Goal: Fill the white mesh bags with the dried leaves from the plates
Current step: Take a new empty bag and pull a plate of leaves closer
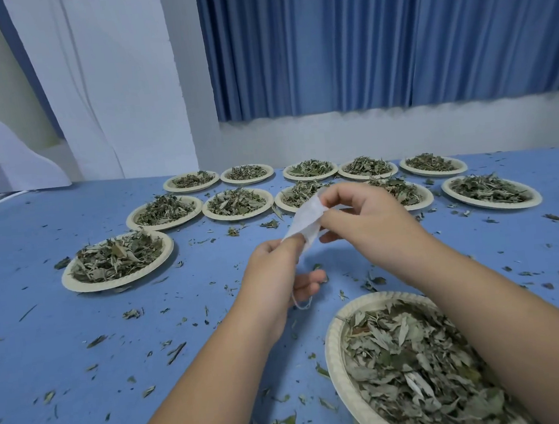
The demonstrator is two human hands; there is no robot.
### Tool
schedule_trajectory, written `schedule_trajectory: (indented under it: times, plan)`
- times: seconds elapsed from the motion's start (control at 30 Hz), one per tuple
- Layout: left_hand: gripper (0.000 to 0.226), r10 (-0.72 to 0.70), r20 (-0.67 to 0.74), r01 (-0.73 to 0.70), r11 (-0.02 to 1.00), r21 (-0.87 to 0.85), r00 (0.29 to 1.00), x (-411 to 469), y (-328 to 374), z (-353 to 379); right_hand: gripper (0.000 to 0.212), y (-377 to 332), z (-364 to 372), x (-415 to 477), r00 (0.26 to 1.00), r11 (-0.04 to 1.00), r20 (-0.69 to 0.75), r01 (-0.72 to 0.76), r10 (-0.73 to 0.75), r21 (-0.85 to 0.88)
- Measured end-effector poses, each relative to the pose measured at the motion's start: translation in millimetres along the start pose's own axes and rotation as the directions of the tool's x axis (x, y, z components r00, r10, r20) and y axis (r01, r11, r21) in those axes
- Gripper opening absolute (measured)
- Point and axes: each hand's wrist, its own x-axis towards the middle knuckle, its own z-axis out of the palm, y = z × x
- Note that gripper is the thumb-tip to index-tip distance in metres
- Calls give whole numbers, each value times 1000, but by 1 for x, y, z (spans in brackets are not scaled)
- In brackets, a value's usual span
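A small white mesh bag hangs in the air above the blue table, held between both hands. My left hand pinches its lower end, and a thin drawstring dangles below that hand. My right hand pinches the bag's upper edge with thumb and fingertips. The bag looks flat and empty. A cream paper plate heaped with dried leaves sits nearest me, under my right forearm.
Several more paper plates of dried leaves stand in rows across the far half of the blue table, one at the left. Loose leaf bits litter the cloth. Blue curtains and a white wall stand behind.
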Motion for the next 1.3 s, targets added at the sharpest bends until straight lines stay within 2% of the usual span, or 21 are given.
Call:
schedule_trajectory:
  times: [0.1, 0.17, 0.2, 0.23, 0.27, 0.33, 0.4, 0.47, 0.57, 0.67, 0.77, 0.9, 0.97, 1.03, 1.13, 1.3]
  plan:
    - [11, 55, -43, -63, 975, -214, 998, 1, 2, 0, 13, -1, 0, -3, 997, 998, 61, 54, -56, 31]
    - [12, 114, -111, -134, 970, -202, 987, 3, 2, -2, 22, 1, -1, -4, 995, 998, 89, 51, -54, 36]
    - [13, 147, -146, -166, 978, -128, 978, 4, 2, -3, 24, 2, -2, -4, 995, 1000, 93, 27, -26, -4]
    - [15, 196, -178, -196, 980, 19, 964, 5, 2, -5, 23, 4, -3, -4, 996, 997, 92, -8, 15, -83]
    - [17, 269, -183, -222, 945, 242, 946, 6, 2, -7, 19, 5, -5, -3, 993, 980, 94, -58, 77, -190]
    - [17, 382, -54, -252, 704, 664, 923, 6, -3, -10, 11, 9, -7, -2, 963, 909, 101, -200, 252, -365]
    - [12, 383, 70, -259, 467, 846, 921, 5, -10, -8, 13, 12, -7, -4, 928, 854, 94, -288, 361, -433]
    - [14, 407, 127, -282, 348, 894, 905, 4, -15, -5, 16, 10, -6, -5, 927, 832, 83, -285, 365, -476]
    - [23, 467, 155, -329, 319, 889, 871, 2, -14, -2, 28, 9, -4, -3, 935, 820, 46, -283, 351, -498]
    - [22, 490, 116, -285, 285, 915, 864, 2, -8, -3, 9, 10, -2, -2, 923, 774, 5, -320, 385, -546]
    - [22, 539, 78, -228, 218, 949, 839, 2, -1, -6, 16, 5, 0, -6, 885, 729, 77, -325, 458, -603]
    - [15, 578, 182, -324, 151, 934, 796, -1, 2, -7, 4, -3, 1, -5, 901, 675, 82, -256, 426, -692]
    - [19, 595, 241, -394, 139, 908, 767, -3, 3, -8, 7, -6, -3, -3, 929, 677, 59, -221, 365, -702]
    - [27, 609, 263, -455, 182, 872, 748, -5, 3, -10, 14, -11, -10, 0, 947, 703, 42, -205, 317, -681]
    - [31, 612, 253, -543, 350, 763, 749, -8, 2, -10, 22, -18, -22, 0, 953, 743, 27, -218, 303, -633]
    - [19, 571, 281, -623, 589, 515, 771, -14, 3, -12, 28, -11, -29, -13, 964, 806, 50, -189, 261, -561]
